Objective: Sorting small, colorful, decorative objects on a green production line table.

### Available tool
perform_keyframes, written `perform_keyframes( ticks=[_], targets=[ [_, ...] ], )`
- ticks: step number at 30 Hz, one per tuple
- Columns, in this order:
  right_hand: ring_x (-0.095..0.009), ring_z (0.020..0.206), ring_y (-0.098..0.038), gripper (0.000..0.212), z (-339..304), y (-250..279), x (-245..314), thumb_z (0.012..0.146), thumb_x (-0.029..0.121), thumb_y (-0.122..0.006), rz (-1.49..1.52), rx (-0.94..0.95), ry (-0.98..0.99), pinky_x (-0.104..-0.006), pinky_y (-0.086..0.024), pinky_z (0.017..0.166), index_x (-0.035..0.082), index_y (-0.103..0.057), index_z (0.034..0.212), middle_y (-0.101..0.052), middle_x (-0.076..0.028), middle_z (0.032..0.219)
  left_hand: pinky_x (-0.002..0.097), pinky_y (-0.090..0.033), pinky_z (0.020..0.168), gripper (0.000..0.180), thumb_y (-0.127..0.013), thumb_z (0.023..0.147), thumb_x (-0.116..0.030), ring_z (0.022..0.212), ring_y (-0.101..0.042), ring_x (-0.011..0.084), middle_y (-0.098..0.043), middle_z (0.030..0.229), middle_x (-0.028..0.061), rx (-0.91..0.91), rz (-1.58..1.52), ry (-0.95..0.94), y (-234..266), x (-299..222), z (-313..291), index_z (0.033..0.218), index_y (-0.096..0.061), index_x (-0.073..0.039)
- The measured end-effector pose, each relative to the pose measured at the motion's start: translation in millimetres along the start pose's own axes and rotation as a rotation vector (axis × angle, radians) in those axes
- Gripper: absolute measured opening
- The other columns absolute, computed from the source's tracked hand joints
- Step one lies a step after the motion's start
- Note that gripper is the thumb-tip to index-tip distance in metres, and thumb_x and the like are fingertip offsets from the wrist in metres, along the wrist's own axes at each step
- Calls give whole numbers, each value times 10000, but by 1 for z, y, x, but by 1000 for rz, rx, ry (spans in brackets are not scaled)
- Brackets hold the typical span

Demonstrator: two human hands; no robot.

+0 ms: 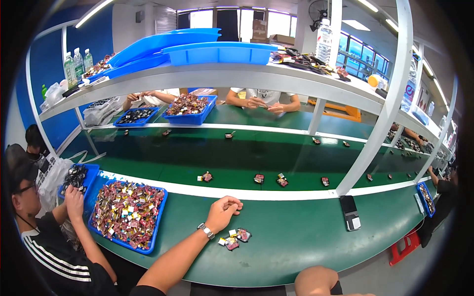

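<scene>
My left hand [224, 213], with a metal watch [205, 230] on its wrist, rests over the green bench top [286, 224]. Its fingers are loosely curled, and nothing shows in them. Just below it on the bench lies a small group of dark red parts [235, 239] with white and yellow tabs, apart from the hand. At the lower edge a rounded piece of bare skin [316, 281] shows beside black cloth; whether it is an arm or a knee I cannot tell. My right hand is not in view.
A blue tray [157, 232] heaped with similar parts stands left, beside a seated person [59, 246] handling black pieces. Beyond the white rail runs a green belt [237, 153] carrying scattered parts. A phone-like black-and-white device [350, 213] lies by a white post [370, 133]. Blue trays [217, 53] sit on the overhead shelf.
</scene>
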State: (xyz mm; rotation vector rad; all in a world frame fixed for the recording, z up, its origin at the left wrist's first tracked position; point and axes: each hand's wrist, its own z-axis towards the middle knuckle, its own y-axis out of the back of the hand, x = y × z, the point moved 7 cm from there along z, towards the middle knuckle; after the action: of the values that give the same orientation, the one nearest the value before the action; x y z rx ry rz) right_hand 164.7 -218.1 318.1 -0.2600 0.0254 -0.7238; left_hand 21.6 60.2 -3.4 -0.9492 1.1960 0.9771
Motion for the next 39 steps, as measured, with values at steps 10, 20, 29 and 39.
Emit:
perform_keyframes(
  ticks=[10,20,29,39],
  targets=[
    [-172,795,-580,205,-76,282,-112,803,63,-702,-1195,-398,-545,-272,-488,747,-7,-603,968,-595,-97,881,304,-560,806,127,-522,952,-24,950,-653,179,-670,1014,118,3,-26,5,6,4,2,1042,-599,22],
    [-346,1058,-554,604,-204,407,-115,690,182,-813,-1953,-205,-1101,-428,-450,921,-7,-547,1199,-605,-164,1085,296,-565,792,129,-521,949,-28,924,-662,166,-679,995,113,11,-16,1,-1,1,5,1032,-601,30],
    [-186,843,-608,513,-207,416,-104,621,55,-805,-1690,-472,-1019,-315,-512,798,19,-614,1095,-661,-67,955,307,-560,780,150,-517,946,-26,922,-658,190,-668,1028,144,53,-37,10,-4,2,6,1073,-579,25],
    [-235,1098,-559,563,-190,237,-160,676,42,-802,-1025,292,-1051,-355,-465,931,87,-594,1197,-602,-83,1179,256,-514,720,372,-462,1025,-227,845,-620,124,-648,1099,93,415,-234,266,-8,7,-2,1270,-542,41]
  ],
)
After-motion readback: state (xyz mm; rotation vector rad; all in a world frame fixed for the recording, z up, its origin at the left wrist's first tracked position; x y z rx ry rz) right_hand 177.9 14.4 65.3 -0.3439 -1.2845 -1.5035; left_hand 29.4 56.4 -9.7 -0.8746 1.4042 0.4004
